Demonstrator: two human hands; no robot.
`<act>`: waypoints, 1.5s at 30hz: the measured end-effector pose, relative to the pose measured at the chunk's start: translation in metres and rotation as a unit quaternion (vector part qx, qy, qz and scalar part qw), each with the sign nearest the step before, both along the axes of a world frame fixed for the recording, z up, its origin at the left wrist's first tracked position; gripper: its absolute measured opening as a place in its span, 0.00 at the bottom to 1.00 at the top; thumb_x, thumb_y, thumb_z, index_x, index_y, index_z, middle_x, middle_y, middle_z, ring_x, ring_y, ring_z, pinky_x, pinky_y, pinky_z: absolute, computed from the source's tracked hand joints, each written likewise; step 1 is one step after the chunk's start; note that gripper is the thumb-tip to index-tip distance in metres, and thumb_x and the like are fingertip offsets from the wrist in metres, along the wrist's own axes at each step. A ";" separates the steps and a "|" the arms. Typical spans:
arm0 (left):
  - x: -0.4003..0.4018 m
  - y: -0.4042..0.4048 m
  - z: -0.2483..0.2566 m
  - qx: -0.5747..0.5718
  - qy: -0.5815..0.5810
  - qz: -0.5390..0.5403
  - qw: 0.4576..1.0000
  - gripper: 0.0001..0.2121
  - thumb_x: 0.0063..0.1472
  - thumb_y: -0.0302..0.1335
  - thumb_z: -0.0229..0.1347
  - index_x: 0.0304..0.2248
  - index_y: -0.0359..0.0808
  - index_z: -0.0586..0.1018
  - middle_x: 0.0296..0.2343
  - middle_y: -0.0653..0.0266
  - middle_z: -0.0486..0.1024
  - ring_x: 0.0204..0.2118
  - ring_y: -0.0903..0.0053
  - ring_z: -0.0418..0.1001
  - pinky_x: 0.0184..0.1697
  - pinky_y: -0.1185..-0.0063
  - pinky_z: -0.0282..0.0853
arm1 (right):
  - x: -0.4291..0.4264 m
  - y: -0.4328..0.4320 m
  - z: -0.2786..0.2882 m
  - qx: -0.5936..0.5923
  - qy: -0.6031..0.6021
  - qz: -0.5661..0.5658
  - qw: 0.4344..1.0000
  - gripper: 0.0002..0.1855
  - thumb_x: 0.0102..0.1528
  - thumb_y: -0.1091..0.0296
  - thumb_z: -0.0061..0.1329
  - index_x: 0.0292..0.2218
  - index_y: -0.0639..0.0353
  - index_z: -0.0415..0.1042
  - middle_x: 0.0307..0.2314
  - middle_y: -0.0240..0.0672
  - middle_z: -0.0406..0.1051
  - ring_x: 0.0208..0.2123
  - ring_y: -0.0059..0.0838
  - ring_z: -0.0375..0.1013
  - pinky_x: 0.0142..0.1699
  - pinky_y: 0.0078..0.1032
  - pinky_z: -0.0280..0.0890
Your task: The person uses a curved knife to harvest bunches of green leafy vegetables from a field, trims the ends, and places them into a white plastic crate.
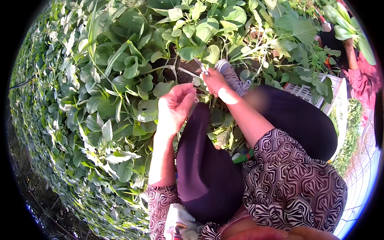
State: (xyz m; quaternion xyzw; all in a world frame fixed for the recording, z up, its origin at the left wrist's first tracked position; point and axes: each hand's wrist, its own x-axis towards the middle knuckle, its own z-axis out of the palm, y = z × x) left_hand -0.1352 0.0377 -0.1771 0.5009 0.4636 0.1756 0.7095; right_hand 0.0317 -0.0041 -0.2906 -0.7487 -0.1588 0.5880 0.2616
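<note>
My right hand [214, 81] is closed around a small pale tool, likely a knife [205, 70], whose narrow tip points up and left among the stems. Just left and nearer to me is my left hand [176, 108], its fingers curled towards the thumb; whether something thin sits between them I cannot tell. A pale bare plant stem [187, 72] slants over dark soil [192, 66] beyond both hands. Broad-leaved green plants [120, 87] crowd around them, some leaves with holes. My lace-up shoe [231, 73] stands right beside the right hand.
A white slatted plastic crate [337, 90] with leaves over its edge stands to my right. Farther right, another person's hand [348, 45] holds pale-stalked leafy greens [342, 24]. My bent knees [201, 120] rise close below my hands. A green object [244, 156] lies between my legs.
</note>
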 end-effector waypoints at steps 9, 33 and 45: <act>0.101 0.062 -0.092 0.364 0.247 -0.277 0.855 0.16 0.50 0.26 0.50 0.41 0.35 0.72 0.48 0.53 0.65 0.39 0.61 0.72 0.41 0.71 0.69 | 0.014 -0.018 -0.018 0.116 -0.144 0.117 0.976 0.15 0.51 0.62 0.42 0.35 0.64 0.67 0.26 0.51 0.71 0.31 0.43 0.72 0.33 0.32 0.64; 0.018 0.025 -0.144 0.425 0.310 -0.082 0.847 0.23 0.48 0.19 0.46 0.47 0.28 0.66 0.51 0.54 0.63 0.44 0.60 0.70 0.44 0.71 0.68 | 0.013 0.016 -0.049 0.009 -0.097 0.135 0.986 0.17 0.55 0.61 0.39 0.37 0.69 0.63 0.31 0.58 0.69 0.38 0.54 0.69 0.43 0.40 0.62; 0.011 0.021 -0.162 0.369 0.229 -0.019 0.901 0.23 0.46 0.16 0.49 0.46 0.28 0.68 0.48 0.50 0.65 0.48 0.59 0.67 0.50 0.74 0.64 | 0.025 0.032 -0.045 0.065 -0.255 0.449 0.854 0.14 0.55 0.66 0.37 0.31 0.69 0.71 0.26 0.52 0.71 0.33 0.45 0.72 0.38 0.35 0.67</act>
